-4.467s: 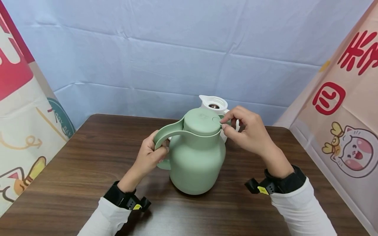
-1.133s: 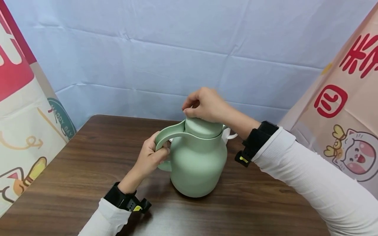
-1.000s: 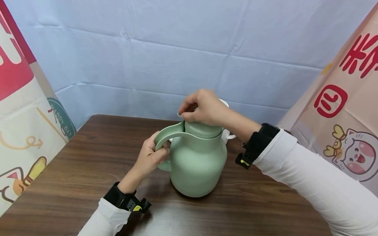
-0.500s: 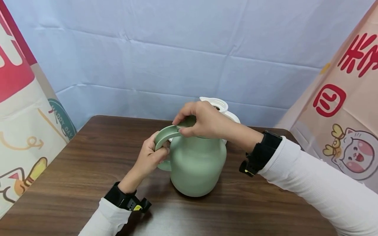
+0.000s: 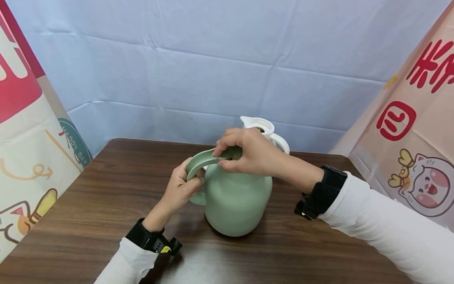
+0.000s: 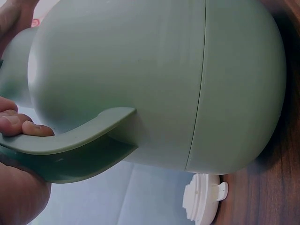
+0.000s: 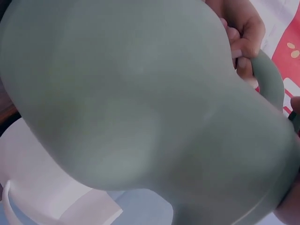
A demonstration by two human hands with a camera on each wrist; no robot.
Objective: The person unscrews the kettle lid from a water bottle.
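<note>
A pale green thermos jug stands upright on the table. My left hand grips its looped handle from the left; the left wrist view shows curled fingers around that handle. Over the jug's mouth, my right hand holds the green lid between thumb and fingers. Most of the lid is hidden by that hand. In the right wrist view the jug's body fills the picture, and the right fingertips show only at the right edge.
Close behind the green jug is a white jug with its top uncovered and a handle on the right. A white lid lies on the brown table behind the green jug. Cloth backdrops surround the table.
My right hand went from pinching at the lid's right edge to reaching over its top, then lowered onto the lid. The left hand has kept its grip on the handle.
</note>
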